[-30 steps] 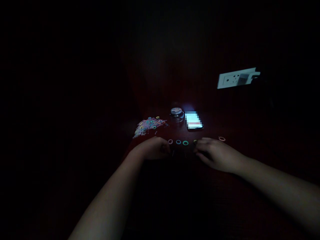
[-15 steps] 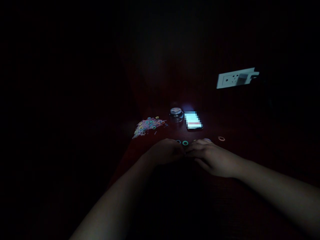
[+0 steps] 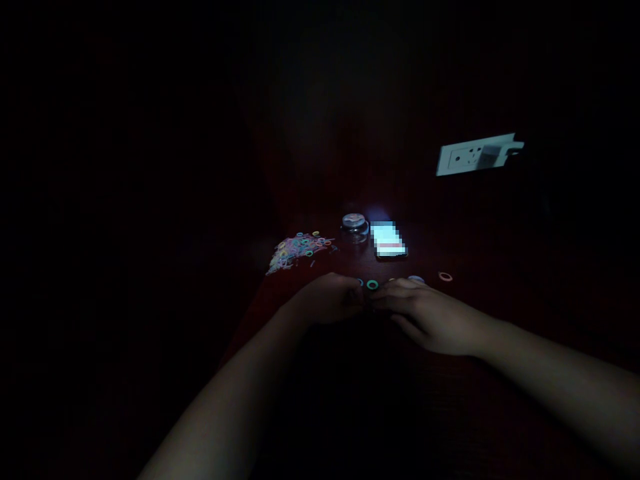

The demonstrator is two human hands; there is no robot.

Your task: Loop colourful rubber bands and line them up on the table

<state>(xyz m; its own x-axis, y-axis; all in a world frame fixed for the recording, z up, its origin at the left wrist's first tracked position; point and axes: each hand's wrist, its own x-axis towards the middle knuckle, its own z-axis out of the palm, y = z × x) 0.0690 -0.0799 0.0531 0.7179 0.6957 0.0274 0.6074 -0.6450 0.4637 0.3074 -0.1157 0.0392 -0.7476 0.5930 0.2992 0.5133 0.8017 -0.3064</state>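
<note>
On a dark tabletop (image 3: 345, 263), a green ring (image 3: 369, 285) — round, open-centred — near both hands (image 3: 330, 299) (image 3: 434, 317), whether pinching anything, cannot tell.

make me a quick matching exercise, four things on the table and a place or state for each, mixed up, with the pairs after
Things
1. green ring
2. jar
3. phone
4. pile of bands

Places and states
A. screen lit
B. farthest left of the four
C. just beyond the gap between the left hand and the right hand
D. between the pile and the phone

Pairs: 1-C, 2-D, 3-A, 4-B
</note>
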